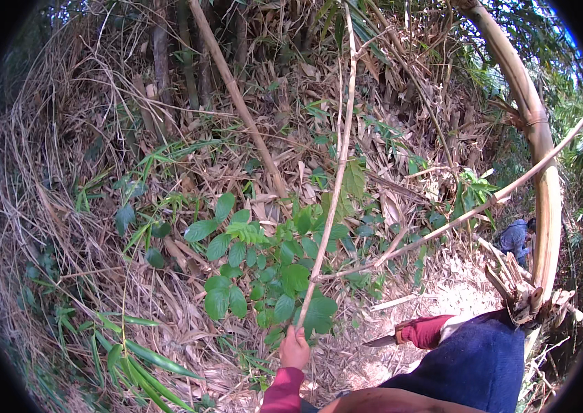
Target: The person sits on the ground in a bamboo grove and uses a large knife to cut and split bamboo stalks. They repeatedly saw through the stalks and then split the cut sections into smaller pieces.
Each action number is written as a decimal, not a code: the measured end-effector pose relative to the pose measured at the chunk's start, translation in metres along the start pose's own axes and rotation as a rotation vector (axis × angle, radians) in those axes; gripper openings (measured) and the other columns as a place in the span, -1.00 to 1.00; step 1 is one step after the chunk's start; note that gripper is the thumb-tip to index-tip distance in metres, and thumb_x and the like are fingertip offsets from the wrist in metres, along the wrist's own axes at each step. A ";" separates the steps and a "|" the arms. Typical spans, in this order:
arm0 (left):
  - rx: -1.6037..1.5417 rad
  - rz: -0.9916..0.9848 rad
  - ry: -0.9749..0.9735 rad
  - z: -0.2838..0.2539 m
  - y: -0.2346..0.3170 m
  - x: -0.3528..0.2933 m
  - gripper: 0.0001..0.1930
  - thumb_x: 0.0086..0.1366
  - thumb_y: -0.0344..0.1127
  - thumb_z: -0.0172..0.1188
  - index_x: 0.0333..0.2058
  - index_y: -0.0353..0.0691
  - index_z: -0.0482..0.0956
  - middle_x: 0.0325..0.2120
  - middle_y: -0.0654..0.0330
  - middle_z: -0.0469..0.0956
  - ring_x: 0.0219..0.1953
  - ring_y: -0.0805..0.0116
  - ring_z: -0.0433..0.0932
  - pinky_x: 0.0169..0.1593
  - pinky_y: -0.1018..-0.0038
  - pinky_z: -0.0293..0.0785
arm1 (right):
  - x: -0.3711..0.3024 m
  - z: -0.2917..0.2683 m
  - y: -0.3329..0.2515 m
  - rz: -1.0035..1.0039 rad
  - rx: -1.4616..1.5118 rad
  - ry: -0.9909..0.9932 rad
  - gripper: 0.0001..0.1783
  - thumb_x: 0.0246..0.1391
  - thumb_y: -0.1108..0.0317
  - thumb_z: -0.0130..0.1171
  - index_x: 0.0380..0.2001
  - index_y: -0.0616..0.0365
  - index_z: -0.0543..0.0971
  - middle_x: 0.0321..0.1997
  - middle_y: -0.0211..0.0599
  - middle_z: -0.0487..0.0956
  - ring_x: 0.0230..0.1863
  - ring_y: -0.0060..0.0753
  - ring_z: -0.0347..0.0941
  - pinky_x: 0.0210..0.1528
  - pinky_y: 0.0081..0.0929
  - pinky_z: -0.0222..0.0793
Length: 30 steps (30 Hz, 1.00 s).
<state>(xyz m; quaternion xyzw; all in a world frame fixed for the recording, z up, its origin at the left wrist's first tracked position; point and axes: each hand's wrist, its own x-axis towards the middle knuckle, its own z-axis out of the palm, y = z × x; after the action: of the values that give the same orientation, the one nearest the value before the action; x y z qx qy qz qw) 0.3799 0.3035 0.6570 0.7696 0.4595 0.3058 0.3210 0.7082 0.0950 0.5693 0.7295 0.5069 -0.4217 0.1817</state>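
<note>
My left hand [295, 348], in a dark red sleeve at the bottom centre, is closed round the lower end of a thin, dry forked branch [338, 172]. One fork rises to the top of the view; the other reaches far to the upper right. My right hand [403, 333] is lower right of centre, with red cloth about it. It is closed on a knife, whose dark blade [378, 341] points left, over the litter and apart from the branch. The knife's handle is mostly hidden. Broad-leaved green plants [264, 268] stand just beyond my left hand.
A thick, curved bamboo stem [543, 172] rises at the right above splintered stubs [522, 296]. A brown pole [240, 103] slants at upper left. Tangled dry twigs [37, 186] fill the left. Dry bamboo leaves [188, 337] cover the sloping ground. Another person [513, 237] is farther off at right.
</note>
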 end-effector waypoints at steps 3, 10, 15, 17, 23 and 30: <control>-0.031 -0.011 -0.001 -0.015 -0.038 0.014 -0.69 0.47 -0.07 0.00 -0.15 -0.23 0.46 -0.50 -0.19 0.59 -0.38 -0.36 0.55 -0.32 -0.19 0.37 | 0.019 0.026 0.007 0.084 0.065 0.031 -0.54 0.05 -0.11 0.29 -0.28 0.07 0.75 -0.36 -0.25 0.69 -0.28 -0.28 0.66 -0.17 -0.23 0.57; 0.290 0.041 0.481 -0.076 -0.315 -0.003 -0.71 0.39 -0.12 0.09 -0.10 -0.22 0.51 -0.57 -0.09 0.56 -0.53 -0.20 0.54 -0.40 -0.01 0.44 | 0.132 0.062 -0.037 0.398 0.116 0.319 -0.45 0.03 -0.16 0.23 -0.11 0.04 0.71 -0.15 -0.09 0.67 -0.07 -0.14 0.61 0.02 -0.14 0.50; 0.174 -0.014 0.072 -0.120 -0.327 -0.014 -0.67 0.29 -0.24 0.21 -0.01 -0.21 0.56 -0.40 -0.02 0.64 -0.39 -0.05 0.63 -0.27 0.15 0.55 | 0.151 0.071 -0.141 0.173 -0.229 -0.006 -0.39 0.01 -0.23 0.20 -0.07 0.01 0.69 -0.10 0.03 0.67 -0.10 -0.06 0.63 -0.01 -0.08 0.51; 0.133 -0.064 0.097 -0.148 -0.344 -0.032 -0.68 0.28 -0.25 0.23 -0.02 -0.22 0.56 -0.35 -0.01 0.64 -0.32 -0.02 0.64 -0.22 0.17 0.56 | 0.179 0.039 -0.214 0.019 -0.305 0.031 -0.42 0.02 -0.23 0.20 -0.17 0.04 0.70 -0.19 0.04 0.68 -0.16 -0.02 0.64 -0.06 -0.05 0.53; -0.026 -0.030 0.244 -0.141 -0.372 -0.056 -0.67 0.30 -0.15 0.21 -0.05 -0.19 0.55 -0.26 0.04 0.60 -0.19 0.05 0.60 -0.15 0.22 0.52 | 0.075 -0.028 -0.368 -0.267 -0.281 0.002 -0.40 0.12 -0.14 0.20 -0.06 0.21 0.60 -0.21 0.14 0.67 -0.21 0.14 0.63 -0.08 -0.02 0.53; 0.356 -0.060 0.755 -0.170 -0.278 -0.092 -0.76 0.15 -0.32 0.18 -0.17 -0.08 0.58 -0.27 0.13 0.54 -0.16 0.09 0.51 -0.05 0.24 0.42 | 0.042 0.021 -0.333 -0.387 -0.321 -0.129 -0.34 0.09 -0.14 0.32 0.01 0.24 0.58 -0.16 0.14 0.66 -0.08 0.14 0.61 0.00 -0.10 0.47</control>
<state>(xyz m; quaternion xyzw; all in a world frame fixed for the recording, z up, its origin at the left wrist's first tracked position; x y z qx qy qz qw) 0.0721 0.3603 0.5284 0.6331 0.6129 0.4729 0.0007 0.4076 0.2445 0.5776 0.5523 0.6849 -0.4086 0.2430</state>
